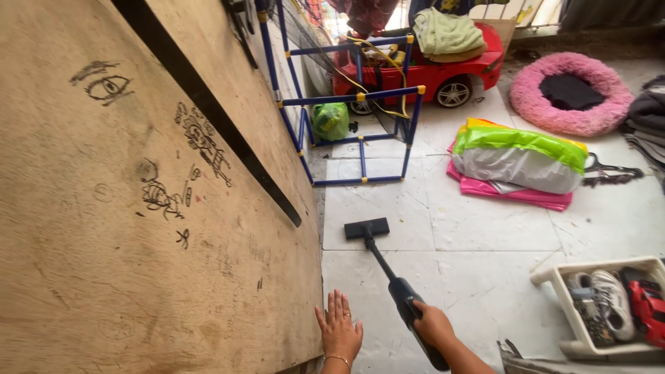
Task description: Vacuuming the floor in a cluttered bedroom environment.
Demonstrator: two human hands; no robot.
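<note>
My right hand grips the dark handle of a slim black handheld vacuum. Its wand runs forward to a flat black floor head resting on the white tiled floor. My left hand, fingers spread and a ring and bracelet on it, lies flat against the lower edge of a large tilted plywood board marked with black doodles. The floor head sits just right of the board's edge.
A blue tube frame stands ahead, a green bag inside it. Behind is a red toy car with folded towels. A deflated inflatable, pink pet bed and white basket of shoes lie right.
</note>
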